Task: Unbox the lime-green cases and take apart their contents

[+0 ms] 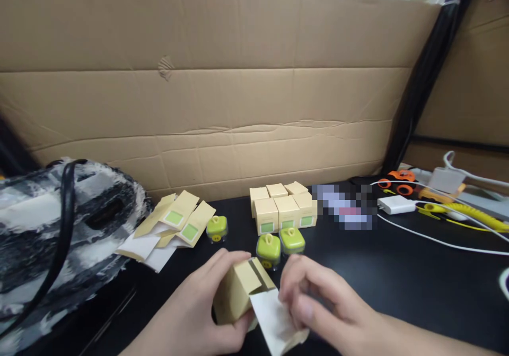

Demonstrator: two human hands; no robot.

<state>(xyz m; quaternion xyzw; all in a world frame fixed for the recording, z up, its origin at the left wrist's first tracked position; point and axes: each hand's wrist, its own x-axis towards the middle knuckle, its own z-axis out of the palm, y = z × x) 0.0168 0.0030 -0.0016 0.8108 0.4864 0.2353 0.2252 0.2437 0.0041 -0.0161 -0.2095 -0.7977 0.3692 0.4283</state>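
My left hand (191, 311) grips a small tan cardboard box (234, 291) from its left side, thumb below and fingers over the top. The box's end is partly open, and a flap with a white inner face (272, 319) hangs out toward me. Curled against that flap, the fingers of my right hand (326, 303) pinch its right edge. What is inside the box cannot be seen. Just beyond it sit two green-lidded clear cases, one green case (269, 248) in front of another green case (292, 239). A third green case (217, 227) stands further left.
Several closed tan boxes (286, 213) stand grouped at the back. Flattened cartons (175, 223) lie left, beside a black-and-white furry bag (79, 228). On the right are a white charger (396, 205), cables, an orange toy car (400, 181) and a yellow coiled cord (469, 215).
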